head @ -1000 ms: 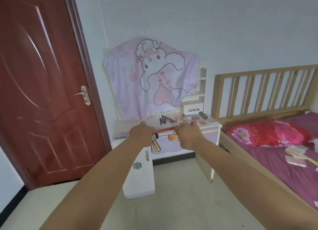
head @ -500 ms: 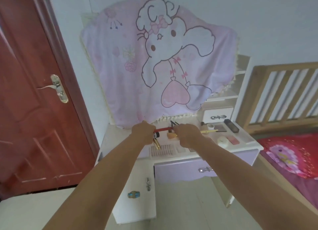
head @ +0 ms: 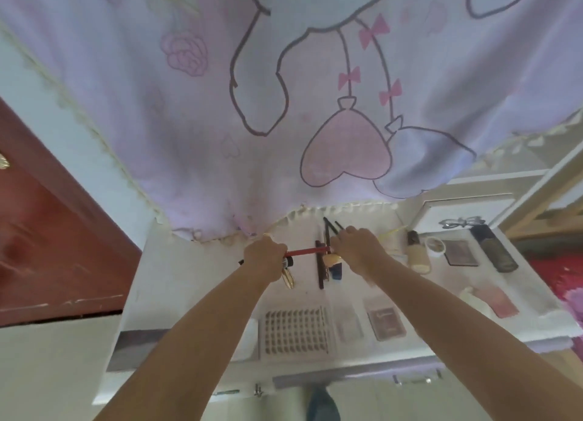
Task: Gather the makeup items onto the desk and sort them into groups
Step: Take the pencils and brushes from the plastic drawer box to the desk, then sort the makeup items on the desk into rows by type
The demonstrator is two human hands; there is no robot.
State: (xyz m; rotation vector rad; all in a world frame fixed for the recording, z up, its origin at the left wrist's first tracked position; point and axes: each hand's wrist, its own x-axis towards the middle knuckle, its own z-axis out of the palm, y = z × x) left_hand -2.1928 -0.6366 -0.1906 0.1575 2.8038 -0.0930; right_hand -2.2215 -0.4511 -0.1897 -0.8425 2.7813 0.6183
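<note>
Big pink cartoon cloth [head: 284, 89] fills the top of the view, draped down to the back edge of the white desk [head: 189, 282], with a red-brown door [head: 47, 247] off to the left. Both arms reach forward over the desk top.

On the desk near its front edge lies a tray of false lashes [head: 295, 330], and just right of it two flat clear packets, one pale [head: 348, 326] and one with a darker card inside [head: 386, 323]. Far right sits a pink compact [head: 500, 300]; behind it a dark tube [head: 493, 252], a square dark palette [head: 460, 253], a small round pot [head: 435, 245] and a cream bottle [head: 417, 253] lying down.

Now the hands. The left hand [head: 263, 258] is closed in a fist around several items: a red pencil [head: 303, 252] runs from it across to the right hand, and a gold tube [head: 288, 278] and a black-capped piece poke out beneath the knuckles. The right hand [head: 355, 247] has its fingers curled round the pencil's other end and also over thin dark brushes [head: 329, 228], whose handles stick out toward the cloth; which finger pinches what, I cannot tell. Under the right hand hang a yellow sponge [head: 331, 259] and a blue item [head: 337, 271], touching each other. A dark brown stick [head: 321, 269] lies on the desk between the two hands.
</note>
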